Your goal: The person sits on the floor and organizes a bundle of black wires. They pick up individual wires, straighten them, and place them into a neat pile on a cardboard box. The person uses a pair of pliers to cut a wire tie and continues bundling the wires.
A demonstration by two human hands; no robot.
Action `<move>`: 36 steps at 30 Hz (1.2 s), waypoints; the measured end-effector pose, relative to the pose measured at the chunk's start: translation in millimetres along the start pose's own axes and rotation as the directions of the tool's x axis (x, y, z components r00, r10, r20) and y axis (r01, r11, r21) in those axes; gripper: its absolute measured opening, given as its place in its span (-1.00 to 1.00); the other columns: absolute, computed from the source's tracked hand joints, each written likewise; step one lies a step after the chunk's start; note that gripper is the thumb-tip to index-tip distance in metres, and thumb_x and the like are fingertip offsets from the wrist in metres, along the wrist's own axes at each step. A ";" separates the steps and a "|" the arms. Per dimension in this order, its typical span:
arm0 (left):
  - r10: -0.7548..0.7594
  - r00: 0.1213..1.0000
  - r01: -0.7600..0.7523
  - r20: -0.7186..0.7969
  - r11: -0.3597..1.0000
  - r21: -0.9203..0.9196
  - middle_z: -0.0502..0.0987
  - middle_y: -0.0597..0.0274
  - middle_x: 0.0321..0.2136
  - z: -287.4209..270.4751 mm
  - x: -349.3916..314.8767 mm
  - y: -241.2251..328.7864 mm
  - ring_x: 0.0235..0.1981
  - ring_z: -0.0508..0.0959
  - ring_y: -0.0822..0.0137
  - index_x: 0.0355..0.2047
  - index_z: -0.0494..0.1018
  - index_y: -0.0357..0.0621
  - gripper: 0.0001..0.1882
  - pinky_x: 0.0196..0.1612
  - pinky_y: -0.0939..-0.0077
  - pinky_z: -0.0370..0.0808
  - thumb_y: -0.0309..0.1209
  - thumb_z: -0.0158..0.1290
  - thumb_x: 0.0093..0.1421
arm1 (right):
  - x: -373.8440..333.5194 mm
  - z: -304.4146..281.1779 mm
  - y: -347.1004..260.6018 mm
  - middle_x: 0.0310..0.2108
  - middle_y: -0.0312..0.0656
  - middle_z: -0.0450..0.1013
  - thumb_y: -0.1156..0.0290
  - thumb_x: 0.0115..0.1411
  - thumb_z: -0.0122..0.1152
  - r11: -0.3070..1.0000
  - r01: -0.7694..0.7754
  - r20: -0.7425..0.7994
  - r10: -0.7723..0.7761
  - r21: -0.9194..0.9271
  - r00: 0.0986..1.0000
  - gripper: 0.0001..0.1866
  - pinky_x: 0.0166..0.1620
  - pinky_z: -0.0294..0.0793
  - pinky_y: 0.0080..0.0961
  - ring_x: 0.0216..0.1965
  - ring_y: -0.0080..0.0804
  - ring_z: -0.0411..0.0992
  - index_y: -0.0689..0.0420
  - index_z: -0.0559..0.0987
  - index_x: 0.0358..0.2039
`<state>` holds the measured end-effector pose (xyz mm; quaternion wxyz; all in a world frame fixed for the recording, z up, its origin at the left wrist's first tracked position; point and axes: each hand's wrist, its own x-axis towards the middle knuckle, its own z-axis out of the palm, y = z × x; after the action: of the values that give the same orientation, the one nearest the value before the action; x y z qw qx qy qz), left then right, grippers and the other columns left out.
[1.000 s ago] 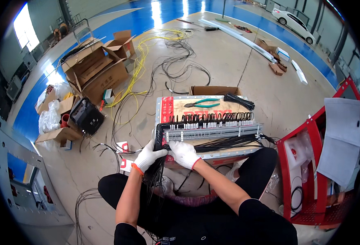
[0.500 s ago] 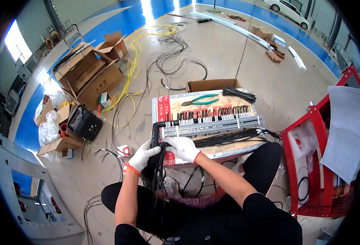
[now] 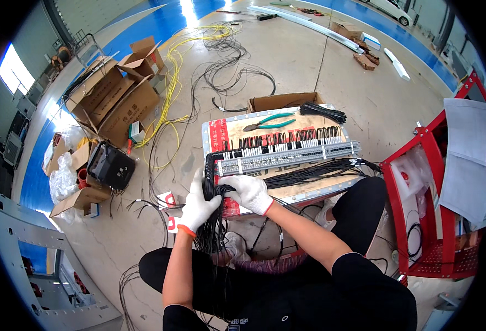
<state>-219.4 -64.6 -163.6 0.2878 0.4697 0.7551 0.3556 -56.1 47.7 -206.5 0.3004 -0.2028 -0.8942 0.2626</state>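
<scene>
A thick bundle of black wires (image 3: pixel 212 234) hangs over the near left corner of the wooden board and down toward my lap. My left hand (image 3: pixel 200 205), in a white glove, clasps its left side, thumb across the front and fingers pointing up. From the right, my gloved right hand (image 3: pixel 248 194) curls its fingers around the top of the same bundle. Just beyond my hands lies a long grey terminal strip (image 3: pixel 290 158), with white-tagged black wires looping along its far side. A black-wrapped wire trunk (image 3: pixel 210 165) runs down its left end.
Green-handled pliers (image 3: pixel 269 121) and a black bunch of cable ties (image 3: pixel 321 112) lie on the board (image 3: pixel 233 122). More black wires (image 3: pixel 314 174) stretch along its near side. A red metal frame (image 3: pixel 440 193) stands right, cardboard boxes (image 3: pixel 123 107) and yellow cable (image 3: pixel 171 99) left.
My left hand's fingers have straightened upward along the bundle, and the hand has risen slightly. My right hand keeps its hold on the wires. The whole view has shifted a little.
</scene>
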 end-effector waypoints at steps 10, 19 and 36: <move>-0.010 0.992 0.095 -0.128 0.726 0.681 0.60 0.01 -0.49 15.0 -37.9 12.7 -0.40 0.63 -0.03 -0.40 0.42 -0.15 -0.76 -0.30 0.12 0.55 -0.27 0.19 0.09 | 0.7 -0.3 -8.2 -0.21 -0.20 0.58 0.29 0.06 0.34 0.997 -0.068 0.051 0.070 -0.037 0.996 -0.61 -0.21 0.58 -0.30 -0.20 -0.18 0.58 -0.10 0.55 -0.05; -0.117 0.993 0.117 -0.002 0.989 0.088 0.61 0.04 -0.42 4.4 -21.5 -27.5 -0.33 0.63 0.13 -0.26 0.49 -0.22 -0.72 -0.20 0.28 0.51 -0.25 0.13 0.17 | 8.4 -10.5 -3.7 -0.01 -0.11 0.53 0.31 0.09 0.33 0.971 -0.159 0.220 0.118 0.179 0.968 -0.45 0.09 0.49 -0.30 0.02 -0.17 0.52 -0.03 0.48 0.13; -0.079 0.991 0.082 -0.106 0.996 0.023 0.53 -0.04 -0.33 16.2 -17.9 -37.3 -0.27 0.56 0.00 -0.27 0.48 -0.26 -0.75 -0.17 0.20 0.48 -0.31 0.18 0.18 | 28.5 -19.6 -6.4 -0.09 -0.01 0.54 0.34 0.15 0.27 0.996 -0.044 0.436 0.005 0.080 0.900 -0.52 0.00 0.48 -0.13 -0.05 0.06 0.50 -0.10 0.42 0.10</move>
<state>-218.7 -88.1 -201.3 0.2555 0.4233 0.7924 0.3572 -65.8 64.4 -177.0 0.0981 -0.1368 -0.9237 0.3442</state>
